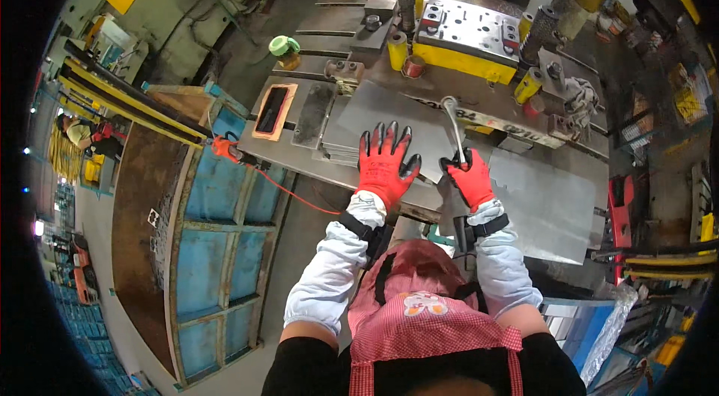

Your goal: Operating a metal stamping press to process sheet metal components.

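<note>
My left hand (385, 165), in a red glove with black fingertips, lies flat with its fingers spread on a stack of thin grey metal sheets (374, 113). The stack rests on the press table in front of me. My right hand (470, 177), gloved the same way, is closed around the lower end of a slim metal rod tool with a round head (454, 126). The tool stands tilted, its head pointing away from me over the right edge of the stack. To the right of that hand lies another flat grey metal sheet (554, 209).
A die block with a yellow base (468, 60) and upright posts stands at the back. A green-lidded jar (284, 51) and an orange-edged dark rectangular pad (275, 110) are at left. Beside them stands a large blue metal frame (206, 265). A grey rag (580, 98) lies at right.
</note>
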Demonstrator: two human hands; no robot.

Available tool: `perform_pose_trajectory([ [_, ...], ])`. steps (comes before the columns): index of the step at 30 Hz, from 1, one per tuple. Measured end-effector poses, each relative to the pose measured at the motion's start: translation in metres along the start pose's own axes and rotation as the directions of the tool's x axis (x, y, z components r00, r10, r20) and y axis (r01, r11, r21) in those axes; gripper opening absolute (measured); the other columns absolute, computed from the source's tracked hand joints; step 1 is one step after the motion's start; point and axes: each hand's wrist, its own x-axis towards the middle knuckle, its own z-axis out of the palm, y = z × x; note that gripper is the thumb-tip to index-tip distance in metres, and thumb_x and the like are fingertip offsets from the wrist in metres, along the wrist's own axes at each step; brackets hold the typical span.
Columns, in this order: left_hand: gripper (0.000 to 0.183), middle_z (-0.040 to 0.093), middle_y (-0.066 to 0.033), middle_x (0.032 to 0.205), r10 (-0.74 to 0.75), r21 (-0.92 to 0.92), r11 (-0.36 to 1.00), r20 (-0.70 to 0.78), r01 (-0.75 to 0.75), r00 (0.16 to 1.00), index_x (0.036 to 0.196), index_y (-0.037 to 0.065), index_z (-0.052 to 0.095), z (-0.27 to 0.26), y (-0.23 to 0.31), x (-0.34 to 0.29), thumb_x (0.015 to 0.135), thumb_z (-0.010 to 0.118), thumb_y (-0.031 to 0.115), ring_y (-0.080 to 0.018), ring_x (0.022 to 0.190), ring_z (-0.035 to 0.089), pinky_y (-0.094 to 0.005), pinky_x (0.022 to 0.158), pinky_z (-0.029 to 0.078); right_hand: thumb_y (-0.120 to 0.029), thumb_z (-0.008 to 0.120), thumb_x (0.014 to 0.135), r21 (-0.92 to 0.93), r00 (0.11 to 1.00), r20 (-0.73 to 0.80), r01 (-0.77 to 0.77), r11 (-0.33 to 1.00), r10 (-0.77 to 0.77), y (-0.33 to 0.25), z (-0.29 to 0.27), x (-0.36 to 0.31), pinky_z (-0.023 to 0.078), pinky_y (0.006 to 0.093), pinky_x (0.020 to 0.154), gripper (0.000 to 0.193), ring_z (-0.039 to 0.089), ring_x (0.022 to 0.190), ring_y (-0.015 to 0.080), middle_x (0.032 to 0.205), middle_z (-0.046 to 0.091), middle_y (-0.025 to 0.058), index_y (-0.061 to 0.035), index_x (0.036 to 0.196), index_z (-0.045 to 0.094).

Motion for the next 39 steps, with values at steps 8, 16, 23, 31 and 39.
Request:
perform_pose_trajectory([
  [8,0.057,0.035,-0.0169,0.135,-0.013,0.007,1.000,0.057,0.013,0.998,0.127,0.018,0.043,0.011,-0.005,-0.006,0.077,0.053,0.044,-0.0362,0.129,0.022,-0.0521,0.106,0.006,-0.008,0.063,0.073,0.493,0.985,0.167,-0.038,0.869,-0.052,0.011,-0.073,-0.059,0.044,0.0258,0.053,0.055,0.052,0.063,0.0102,0.084,0.059,0.0026,-0.0113,0.124,0.043],
  [16,0.059,0.029,-0.0152,0.139,-0.008,-0.077,0.997,-0.053,0.004,0.999,0.130,0.013,0.040,-0.001,0.006,-0.012,0.079,0.053,0.038,-0.0336,0.131,0.019,-0.0500,0.107,0.007,-0.012,0.058,0.075,0.236,0.979,0.202,-0.039,0.971,-0.010,0.031,-0.062,-0.043,0.039,0.0249,0.056,0.051,0.039,0.062,0.0097,0.070,0.043,0.0007,-0.0097,0.124,0.044],
  [23,0.058,0.028,-0.0160,0.139,0.108,-0.113,0.988,0.053,-0.101,0.993,0.127,0.014,0.045,0.001,0.008,-0.050,0.074,0.058,0.035,-0.0339,0.131,0.019,-0.0501,0.107,0.009,-0.012,0.062,0.075,0.343,0.961,0.268,-0.161,0.925,0.067,-0.002,-0.069,-0.044,0.040,0.0245,0.057,0.043,0.041,0.064,0.0088,0.070,0.044,-0.0006,-0.0071,0.116,0.049],
  [31,0.052,0.027,-0.0158,0.140,0.103,-0.005,0.995,0.041,-0.103,0.994,0.128,0.024,0.044,0.001,0.011,-0.045,0.078,0.053,0.036,-0.0346,0.133,0.015,-0.0513,0.106,0.009,-0.011,0.061,0.075,0.192,0.979,0.201,-0.071,0.979,0.032,-0.065,-0.083,-0.061,0.041,0.0262,0.048,0.049,0.044,0.052,0.0094,0.066,0.045,0.0001,-0.0062,0.121,0.046],
  [39,0.046,0.034,-0.0158,0.135,0.082,-0.036,0.996,0.045,-0.081,0.996,0.120,0.025,0.052,-0.001,0.009,-0.045,0.076,0.056,0.038,-0.0366,0.131,0.017,-0.0529,0.105,0.009,-0.012,0.060,0.072,-0.644,0.904,-0.111,0.251,0.723,-0.413,-0.040,-0.070,-0.036,0.045,0.0297,0.055,0.053,0.055,0.059,0.0177,0.071,0.053,0.0102,-0.0082,0.123,0.046],
])
